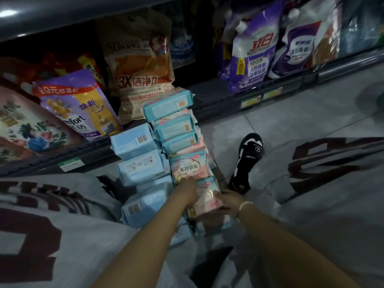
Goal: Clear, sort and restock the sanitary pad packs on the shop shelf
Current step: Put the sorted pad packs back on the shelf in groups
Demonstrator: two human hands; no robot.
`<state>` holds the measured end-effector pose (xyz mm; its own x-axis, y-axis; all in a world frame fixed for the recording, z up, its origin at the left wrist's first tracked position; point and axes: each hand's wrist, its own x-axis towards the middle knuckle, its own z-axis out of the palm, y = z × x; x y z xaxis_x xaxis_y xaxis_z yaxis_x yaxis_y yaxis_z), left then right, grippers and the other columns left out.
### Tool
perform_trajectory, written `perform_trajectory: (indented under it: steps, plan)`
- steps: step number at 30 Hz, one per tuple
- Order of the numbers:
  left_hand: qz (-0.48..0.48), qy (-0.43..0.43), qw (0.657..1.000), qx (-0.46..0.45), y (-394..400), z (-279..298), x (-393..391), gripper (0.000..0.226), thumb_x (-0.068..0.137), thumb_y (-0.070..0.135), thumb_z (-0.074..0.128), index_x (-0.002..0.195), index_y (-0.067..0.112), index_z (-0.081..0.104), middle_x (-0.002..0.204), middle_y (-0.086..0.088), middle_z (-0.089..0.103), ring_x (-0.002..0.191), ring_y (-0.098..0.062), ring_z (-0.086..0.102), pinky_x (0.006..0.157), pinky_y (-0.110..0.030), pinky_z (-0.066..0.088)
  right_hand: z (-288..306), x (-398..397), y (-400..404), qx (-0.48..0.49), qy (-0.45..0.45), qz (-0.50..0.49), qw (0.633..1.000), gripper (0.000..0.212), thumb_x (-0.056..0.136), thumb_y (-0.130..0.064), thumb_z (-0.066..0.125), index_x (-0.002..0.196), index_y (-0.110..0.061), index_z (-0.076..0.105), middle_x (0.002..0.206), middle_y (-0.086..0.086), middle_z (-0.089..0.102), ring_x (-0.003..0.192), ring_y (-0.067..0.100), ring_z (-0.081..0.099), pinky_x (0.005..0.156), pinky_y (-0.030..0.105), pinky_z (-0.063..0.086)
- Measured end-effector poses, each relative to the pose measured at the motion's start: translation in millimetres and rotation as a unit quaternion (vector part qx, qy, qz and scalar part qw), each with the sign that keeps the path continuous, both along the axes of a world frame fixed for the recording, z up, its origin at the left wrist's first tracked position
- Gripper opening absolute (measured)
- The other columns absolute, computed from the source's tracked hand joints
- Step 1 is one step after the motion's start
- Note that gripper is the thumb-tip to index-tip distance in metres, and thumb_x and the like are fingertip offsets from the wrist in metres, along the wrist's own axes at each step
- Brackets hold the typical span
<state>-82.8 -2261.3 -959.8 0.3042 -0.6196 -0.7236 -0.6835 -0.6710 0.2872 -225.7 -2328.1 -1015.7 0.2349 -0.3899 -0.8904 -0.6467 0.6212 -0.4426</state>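
The person is crouching on the floor (pixel 291 125) in front of a low shelf (pixel 228 100), with two stacks of pad packs standing between the knees. The taller stack (pixel 176 125) is leaning slightly, its upper packs teal and its lower ones pink; the shorter stack (pixel 141 161) of pale blue packs is touching it on the left. The left hand (pixel 188 189) is lying with its fingers against the left side of a pink pack (pixel 207 196) low in the tall stack. The right hand (pixel 227 199) is gripping the same pack from the right, thumb on its face and fingers curled round the edge. A bracelet (pixel 245 204) is sitting on the right wrist. On the shelf behind, detergent bags are standing upright: a purple one (pixel 81 107), a brown one (pixel 143 69) and more purple-and-white ones (pixel 251 53) further right. A black sandal (pixel 247 161) is resting on the floor just right of the stacks.
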Motion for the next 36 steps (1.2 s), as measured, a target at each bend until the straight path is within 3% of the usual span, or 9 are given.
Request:
perform_trajectory:
  steps: [2,5,11,13,17,22,27,33,36]
  plan:
    - [0.042,0.019,0.999,-0.014,-2,0,0,0.047,0.093,0.019,0.058,0.136,0.009,0.041,0.134,-0.012,0.049,0.119,-0.028,0.052,0.09,-0.032,0.044,-4,-4,-3,0.014,0.004,-0.029,0.999,0.014,0.091,-0.022,0.066,0.092,-0.008,0.066,0.079,0.006,0.068,0.072,0.019,0.066,0.063,0.035,0.058]
    - [0.088,0.032,0.995,-0.039,-6,3,0,0.053,0.088,0.022,0.067,0.134,0.009,0.045,0.135,-0.01,0.051,0.12,-0.026,0.052,0.09,-0.029,0.042,-6,-9,-13,0.025,0.01,-0.046,0.999,0.025,0.083,-0.034,0.074,0.083,-0.01,0.069,0.085,0.008,0.073,0.081,0.024,0.07,0.081,0.041,0.058]
    - [0.146,0.11,0.981,-0.068,-14,10,11,0.066,0.083,0.04,0.072,0.142,0.025,0.047,0.145,-0.005,0.049,0.131,-0.023,0.047,0.104,-0.025,0.037,33,-7,-30,0.016,-0.083,-0.189,0.978,0.022,0.081,-0.023,0.076,0.081,-0.002,0.067,0.065,0.008,0.069,0.049,0.016,0.063,0.042,0.02,0.047]
    - [0.256,0.179,0.943,-0.116,-14,8,12,0.056,0.081,0.027,0.077,0.132,0.015,0.059,0.138,-0.005,0.056,0.122,-0.023,0.056,0.104,-0.032,0.043,41,-3,-31,0.007,-0.147,-0.211,0.966,0.019,0.085,-0.015,0.071,0.098,-0.003,0.065,0.079,0.01,0.071,0.06,0.019,0.068,0.048,0.024,0.051]
    - [0.351,0.234,0.895,-0.146,-20,7,12,0.035,0.09,0.023,0.068,0.118,0.002,0.066,0.106,-0.013,0.068,0.079,-0.025,0.068,0.072,-0.033,0.059,46,0,-35,-0.039,-0.159,-0.19,0.968,0.025,0.085,-0.009,0.07,0.107,-0.015,0.059,0.098,0.011,0.07,0.085,0.025,0.067,0.073,0.042,0.056]
    - [0.178,-0.051,0.965,-0.184,-35,-10,34,0.026,0.094,0.02,0.054,0.112,0.007,0.067,0.118,-0.014,0.063,0.111,-0.03,0.058,0.089,-0.033,0.047,46,-1,-50,-0.153,-0.086,-0.217,0.96,0.034,0.081,-0.01,0.076,0.109,-0.008,0.057,0.102,0.011,0.066,0.089,0.025,0.065,0.081,0.04,0.055]
    - [0.037,-0.077,0.991,-0.102,-44,-34,45,0.072,0.085,0.034,0.07,0.143,0.013,0.033,0.145,-0.01,0.03,0.135,-0.028,0.025,0.109,-0.036,0.029,34,-3,-59,-0.181,-0.023,-0.187,0.965,0.041,0.068,-0.011,0.086,0.099,0.0,0.062,0.098,0.012,0.069,0.088,0.027,0.066,0.083,0.041,0.056]
    - [-0.073,-0.159,0.983,-0.049,-51,-42,44,0.103,0.068,0.062,0.075,0.147,0.02,0.025,0.146,-0.011,0.025,0.135,-0.03,0.023,0.111,-0.041,0.023,27,-7,-55,-0.136,-0.002,-0.217,0.967,0.027,0.069,-0.011,0.085,0.084,-0.005,0.063,0.091,0.013,0.066,0.083,0.027,0.063,0.08,0.037,0.053]
    - [-0.043,-0.096,0.993,-0.049,-52,-47,41,0.105,0.064,0.058,0.08,0.145,0.015,0.028,0.149,-0.01,0.031,0.136,-0.029,0.029,0.109,-0.038,0.029,24,-10,-56,-0.131,-0.009,-0.222,0.966,0.029,0.072,-0.007,0.082,0.095,0.004,0.067,0.086,0.013,0.066,0.072,0.023,0.061,0.063,0.025,0.048]
